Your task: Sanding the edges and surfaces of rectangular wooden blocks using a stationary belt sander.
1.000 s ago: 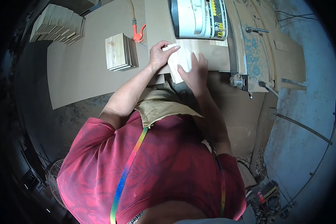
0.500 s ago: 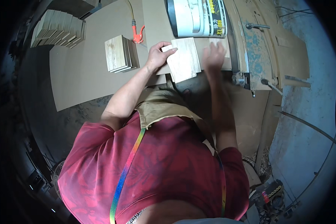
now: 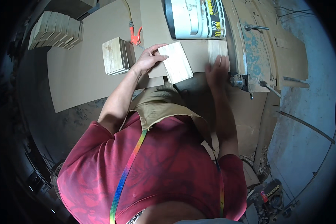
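My left hand is closed on the left edge of pale wooden boards, thumb on the top face. They look like a thin stack, tilted a little, with the near end past the table's front edge. My right hand rests its fingertips on the near end of another light wooden board lying at the table's right side. Its fingers are apart, the thumb off to the left.
A white and black plastic jug lies behind the boards. On the left are a short board stack, a longer row of boards and a red air blow gun on a hose. A worn machine with levers borders the right.
My left hand has drawn its boards left, away from the right-hand board. My right hand has moved back toward me, from over that board to its near end.
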A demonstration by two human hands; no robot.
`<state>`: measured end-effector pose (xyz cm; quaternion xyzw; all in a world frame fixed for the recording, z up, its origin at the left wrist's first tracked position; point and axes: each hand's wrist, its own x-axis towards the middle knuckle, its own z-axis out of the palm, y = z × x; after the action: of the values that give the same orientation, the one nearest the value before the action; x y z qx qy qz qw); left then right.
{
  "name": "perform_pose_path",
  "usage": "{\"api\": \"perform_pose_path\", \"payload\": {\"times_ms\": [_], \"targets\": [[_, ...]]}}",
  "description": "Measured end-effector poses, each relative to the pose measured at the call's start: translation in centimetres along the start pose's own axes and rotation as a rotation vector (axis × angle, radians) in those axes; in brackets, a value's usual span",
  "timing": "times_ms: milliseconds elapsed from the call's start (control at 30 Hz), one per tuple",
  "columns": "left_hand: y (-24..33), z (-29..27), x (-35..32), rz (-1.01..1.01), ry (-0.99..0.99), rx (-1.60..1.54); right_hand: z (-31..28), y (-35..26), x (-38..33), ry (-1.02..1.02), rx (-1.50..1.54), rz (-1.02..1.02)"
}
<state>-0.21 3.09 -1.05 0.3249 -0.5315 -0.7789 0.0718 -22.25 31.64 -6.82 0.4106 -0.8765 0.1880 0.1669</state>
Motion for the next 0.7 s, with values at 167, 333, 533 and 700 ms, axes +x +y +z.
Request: {"api": "perform_pose_path", "payload": {"times_ms": [167,333,533,700], "targets": [[-0.1,0.3,0.7,-0.009,-0.004,-0.004,1.0,-3.4,4.8,0.121,0.14,-0.007],[-0.4,2.5,1.0,0.054,0.146,0.052,-3.9,-12.5,1.8,-0.179,0.322,0.016],[-0.8,2.4,0.9,0.079,0.196,0.114,-5.7,-11.4,-0.9,-0.206,0.425,0.078],[-0.7,1.7,0.5,0.035,0.101,-0.112,-4.2,-2.9,-1.8,-0.149,0.071,0.227]]}}
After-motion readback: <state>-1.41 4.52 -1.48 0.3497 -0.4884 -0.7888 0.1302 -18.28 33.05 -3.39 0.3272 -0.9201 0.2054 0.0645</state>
